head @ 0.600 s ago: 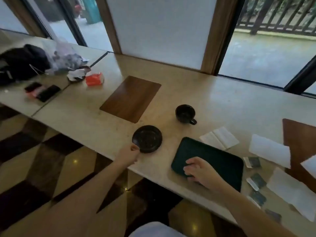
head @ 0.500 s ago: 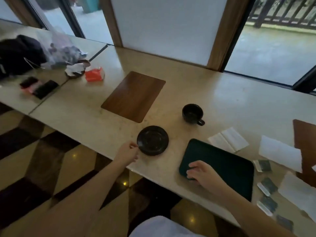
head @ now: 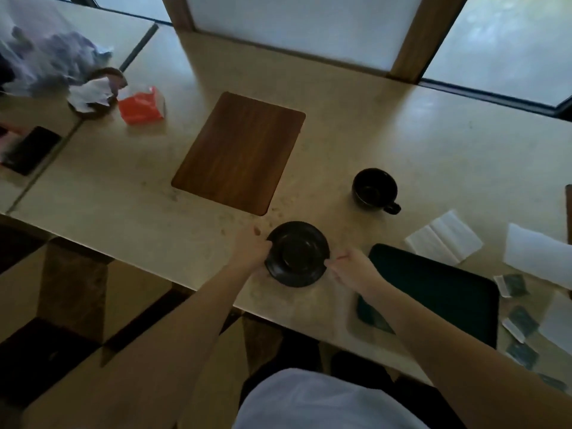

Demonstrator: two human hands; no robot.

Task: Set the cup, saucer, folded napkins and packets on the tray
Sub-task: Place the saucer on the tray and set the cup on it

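Saucer (head: 297, 253): one, black, round, held at near table edge between both hands, unclear whether lifted or resting on the surface. Left hand (head: 252, 250) curled onto left rim, fingers gripping the edge. Right hand (head: 351, 267) at right rim, fingertips pinched on the edge. Nothing in the saucer's well.

Right of the grip: one dark green tray (head: 439, 292), rectangular, lying on the table (head: 387, 119), nothing on it; near left corner crossed by the right forearm and partly hidden. Beyond the grip, up and right: one black cup (head: 375, 187), upright, handle turned toward the tray, interior too dark to judge. Between cup and tray's far edge: one folded napkin (head: 444, 236), white, lying opened like a booklet. Further right: flat white sheets (head: 537, 257), at least two, cut by the frame edge; count uncertain. Along tray's right side: dark packets (head: 513, 284), four made out, a fifth possible at the lower edge, blurred; print unreadable.

Beyond the grip, straight ahead: one wooden mat (head: 240, 153), brown, bare. A second brown edge just visible at far right, cut off.

Far left of the grip: one red tissue pack (head: 141, 105); one small dish (head: 93, 99) holding crumpled white paper; one clear plastic bag (head: 52, 60), contents blurred; one black phone (head: 31, 150) on the adjoining table.

Nearest camera: pale garment, partly out of frame.
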